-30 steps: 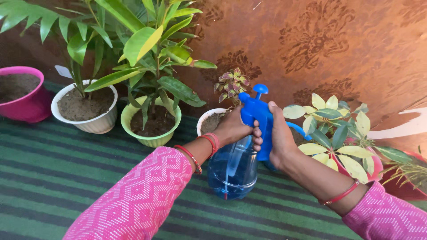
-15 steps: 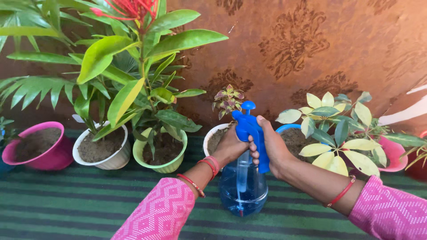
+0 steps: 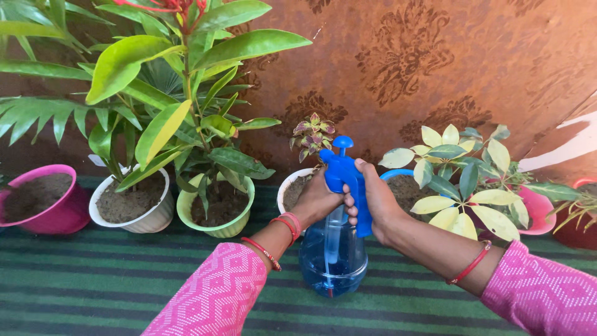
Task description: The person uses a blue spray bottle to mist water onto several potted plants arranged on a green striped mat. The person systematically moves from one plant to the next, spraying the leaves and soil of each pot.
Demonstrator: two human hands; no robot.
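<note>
A blue pump spray bottle (image 3: 332, 255) with a clear blue water tank stands upright on the striped green mat (image 3: 93, 274). My left hand (image 3: 318, 200) grips its neck from the left. My right hand (image 3: 375, 202) wraps the blue handle and trigger from the right. Both wrists wear red bangles and both sleeves are pink patterned. Just behind the bottle is a white pot (image 3: 287, 186) holding a small purple-green plant (image 3: 312, 132).
A row of pots lines the brown patterned wall: a pink pot of soil (image 3: 46, 218), a white pot (image 3: 146, 219), a light green pot (image 3: 217, 227) with a tall leafy plant, a blue pot (image 3: 393, 175) with a yellow-green plant, and a pink pot (image 3: 540, 218).
The view has tilted upward, showing more of the tall plant and wall. Both hands stay on the spray bottle, which sits slightly further left in view.
</note>
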